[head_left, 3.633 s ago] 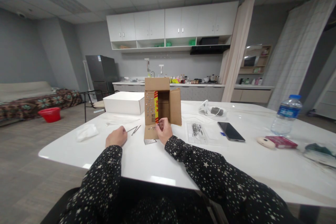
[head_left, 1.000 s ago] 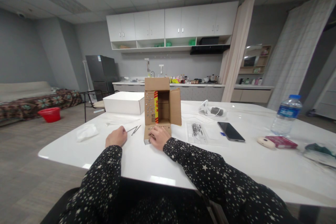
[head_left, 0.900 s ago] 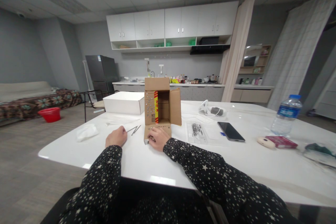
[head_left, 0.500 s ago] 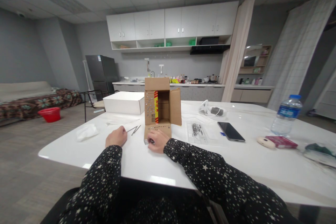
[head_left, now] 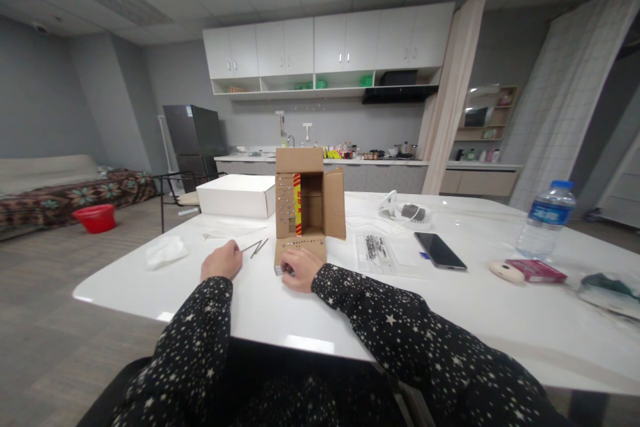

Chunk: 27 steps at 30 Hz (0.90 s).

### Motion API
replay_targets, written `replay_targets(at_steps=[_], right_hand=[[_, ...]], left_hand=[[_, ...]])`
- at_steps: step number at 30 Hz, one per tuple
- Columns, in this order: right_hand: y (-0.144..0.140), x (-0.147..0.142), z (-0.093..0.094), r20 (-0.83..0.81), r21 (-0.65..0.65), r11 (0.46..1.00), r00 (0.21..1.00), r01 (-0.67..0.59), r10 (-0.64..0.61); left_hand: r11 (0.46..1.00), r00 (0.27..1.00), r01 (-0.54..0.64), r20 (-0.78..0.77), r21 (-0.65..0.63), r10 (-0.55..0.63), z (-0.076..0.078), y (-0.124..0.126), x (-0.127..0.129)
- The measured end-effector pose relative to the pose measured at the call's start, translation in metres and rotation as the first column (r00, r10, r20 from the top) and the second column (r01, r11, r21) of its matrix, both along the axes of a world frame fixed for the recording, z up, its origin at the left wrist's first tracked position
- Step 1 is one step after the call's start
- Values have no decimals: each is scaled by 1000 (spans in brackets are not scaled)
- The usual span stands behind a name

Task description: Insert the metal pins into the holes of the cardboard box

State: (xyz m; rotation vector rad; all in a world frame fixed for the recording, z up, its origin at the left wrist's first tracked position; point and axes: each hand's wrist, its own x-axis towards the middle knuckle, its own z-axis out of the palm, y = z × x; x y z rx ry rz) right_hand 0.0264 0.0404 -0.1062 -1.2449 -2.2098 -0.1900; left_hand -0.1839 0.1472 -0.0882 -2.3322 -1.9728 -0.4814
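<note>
My left hand (head_left: pixel 221 261) rests on the table with its fingers curled. From it sticks out a thin grey metal rod (head_left: pixel 251 246), whose kind I cannot make out. Just to the right lies another slim metal piece (head_left: pixel 259 248), its end close to the rod. My right hand (head_left: pixel 301 269) is closed over the lowered front flap (head_left: pixel 313 243) of an open cardboard box (head_left: pixel 334 203). A small dark thing shows between its fingers, mostly hidden. Small round dots run in rows along the flap and the box's left side panel (head_left: pixel 286 203), beside red and yellow tape.
A white box (head_left: pixel 235 196) and crumpled tissue (head_left: pixel 166 251) sit to the left. Rightward are a clear plastic case (head_left: pixel 374 253) with small dark pieces, a phone (head_left: pixel 440 251), a maroon packet (head_left: pixel 541 271) and a water bottle (head_left: pixel 546 220). White goggles (head_left: pixel 400 208) lie behind.
</note>
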Motion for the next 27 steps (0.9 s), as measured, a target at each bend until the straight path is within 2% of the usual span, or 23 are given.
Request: replay_targets(at_steps=[27], right_hand=[[0, 0, 1, 60, -67, 997, 997, 43, -39]], left_hand=[[1000, 1000, 4, -16, -15, -4, -3, 5, -1]])
